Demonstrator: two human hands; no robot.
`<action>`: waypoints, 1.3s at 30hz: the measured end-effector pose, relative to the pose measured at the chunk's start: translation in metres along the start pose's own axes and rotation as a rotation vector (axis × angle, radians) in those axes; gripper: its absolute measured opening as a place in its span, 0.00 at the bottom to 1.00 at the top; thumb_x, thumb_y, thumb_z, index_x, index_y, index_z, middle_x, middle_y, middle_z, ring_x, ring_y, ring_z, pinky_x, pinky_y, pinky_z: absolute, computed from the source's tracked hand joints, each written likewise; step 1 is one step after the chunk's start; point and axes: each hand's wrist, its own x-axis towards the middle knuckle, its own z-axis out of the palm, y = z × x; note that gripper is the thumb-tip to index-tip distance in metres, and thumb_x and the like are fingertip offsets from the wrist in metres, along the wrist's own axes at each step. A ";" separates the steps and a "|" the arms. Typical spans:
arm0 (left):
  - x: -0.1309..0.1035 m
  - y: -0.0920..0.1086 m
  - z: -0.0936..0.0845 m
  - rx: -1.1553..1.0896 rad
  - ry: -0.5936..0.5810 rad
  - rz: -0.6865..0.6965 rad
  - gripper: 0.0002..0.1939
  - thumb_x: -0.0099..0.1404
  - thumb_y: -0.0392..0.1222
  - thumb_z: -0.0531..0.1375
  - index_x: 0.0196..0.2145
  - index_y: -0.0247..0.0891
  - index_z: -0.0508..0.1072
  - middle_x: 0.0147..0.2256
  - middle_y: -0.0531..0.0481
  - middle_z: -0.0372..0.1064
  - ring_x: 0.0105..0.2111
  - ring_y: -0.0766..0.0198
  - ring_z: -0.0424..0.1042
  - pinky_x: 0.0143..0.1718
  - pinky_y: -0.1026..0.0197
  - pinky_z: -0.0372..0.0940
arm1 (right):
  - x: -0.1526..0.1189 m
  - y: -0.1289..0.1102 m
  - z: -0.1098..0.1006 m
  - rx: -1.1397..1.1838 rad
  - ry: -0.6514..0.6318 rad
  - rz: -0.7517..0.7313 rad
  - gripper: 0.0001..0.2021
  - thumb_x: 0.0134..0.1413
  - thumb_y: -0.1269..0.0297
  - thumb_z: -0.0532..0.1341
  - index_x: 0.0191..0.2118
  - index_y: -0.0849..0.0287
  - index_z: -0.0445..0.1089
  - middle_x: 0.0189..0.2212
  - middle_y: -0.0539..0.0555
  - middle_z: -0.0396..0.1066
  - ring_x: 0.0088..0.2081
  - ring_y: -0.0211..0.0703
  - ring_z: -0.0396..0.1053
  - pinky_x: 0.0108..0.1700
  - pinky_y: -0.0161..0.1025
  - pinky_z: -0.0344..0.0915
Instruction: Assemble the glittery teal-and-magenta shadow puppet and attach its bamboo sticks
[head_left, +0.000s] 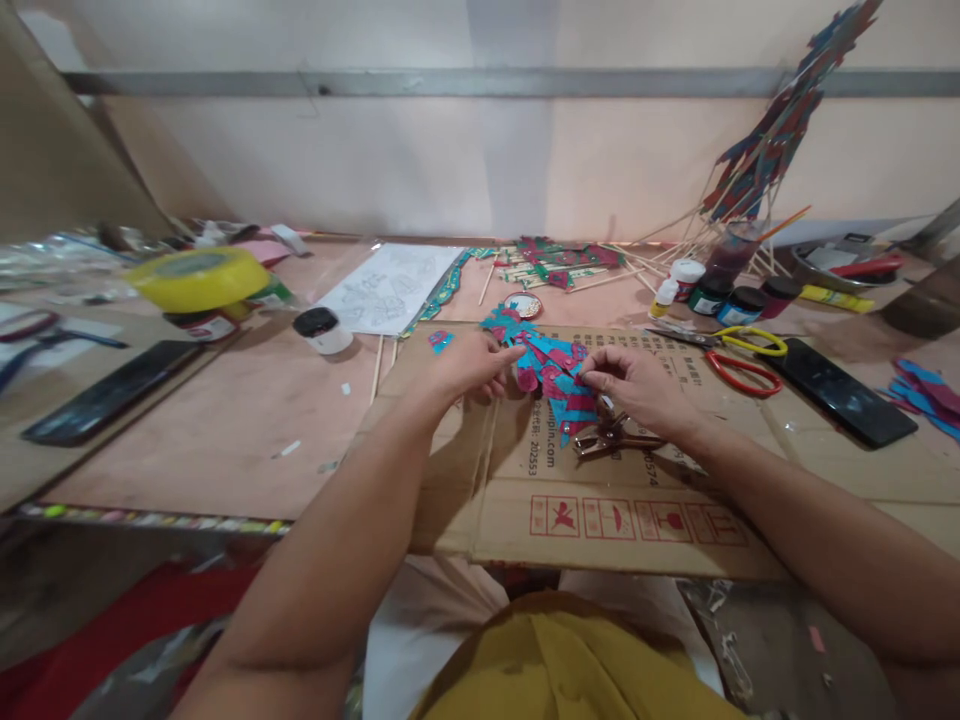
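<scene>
A blue and magenta cut-out figure [559, 370] lies on the flattened cardboard [499, 480] between my hands. My left hand [476, 365] is at its left side, fingers bent and the index finger reaching to its edge; whether it holds anything is hidden. At the right edge of the figure, my right hand [622, 378] has thumb and fingertips pinched together on something too small to make out. A metal hole punch [611, 440] rests just below the right hand. Above the figure sits a small round dish [523, 305] of tiny pale pieces.
Scissors with red and yellow handles [742, 372], a black phone [844, 395] and paint jars [741, 306] are at right. Line drawings [394, 288] and a black-capped white jar [322, 330] stand left of centre. Cut-outs on sticks [776, 150] rise at back right.
</scene>
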 end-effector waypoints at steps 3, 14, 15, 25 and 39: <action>0.003 -0.001 0.007 -0.122 -0.079 -0.001 0.23 0.56 0.58 0.63 0.20 0.34 0.73 0.21 0.43 0.73 0.20 0.64 0.71 0.19 0.66 0.59 | 0.000 0.004 0.004 -0.024 -0.011 -0.003 0.11 0.49 0.55 0.61 0.29 0.59 0.70 0.24 0.49 0.68 0.27 0.37 0.62 0.31 0.36 0.60; 0.008 -0.002 0.028 -0.474 0.011 0.163 0.12 0.54 0.43 0.67 0.21 0.36 0.69 0.19 0.55 0.65 0.15 0.74 0.60 0.18 0.69 0.53 | 0.003 0.010 0.016 0.081 -0.037 -0.125 0.07 0.53 0.60 0.62 0.32 0.59 0.71 0.29 0.50 0.71 0.30 0.38 0.65 0.34 0.36 0.61; 0.006 0.000 0.029 -0.496 0.017 0.197 0.11 0.53 0.42 0.67 0.22 0.36 0.69 0.20 0.55 0.66 0.17 0.74 0.61 0.19 0.69 0.55 | 0.003 0.010 0.017 0.068 -0.020 -0.143 0.07 0.53 0.61 0.62 0.32 0.59 0.71 0.29 0.50 0.70 0.31 0.38 0.65 0.35 0.36 0.61; -0.015 0.022 0.029 -0.498 -0.010 0.365 0.09 0.57 0.43 0.65 0.28 0.35 0.71 0.24 0.53 0.68 0.21 0.72 0.65 0.23 0.67 0.62 | 0.006 0.010 0.019 -0.028 0.010 -0.231 0.06 0.57 0.62 0.60 0.32 0.58 0.70 0.30 0.50 0.70 0.33 0.39 0.65 0.37 0.37 0.62; -0.022 0.028 0.027 -0.420 0.011 0.415 0.10 0.57 0.43 0.64 0.25 0.35 0.69 0.22 0.53 0.67 0.21 0.71 0.64 0.24 0.66 0.61 | 0.006 0.008 0.018 -0.066 0.018 -0.217 0.06 0.57 0.62 0.60 0.32 0.57 0.71 0.30 0.49 0.71 0.32 0.39 0.65 0.36 0.37 0.60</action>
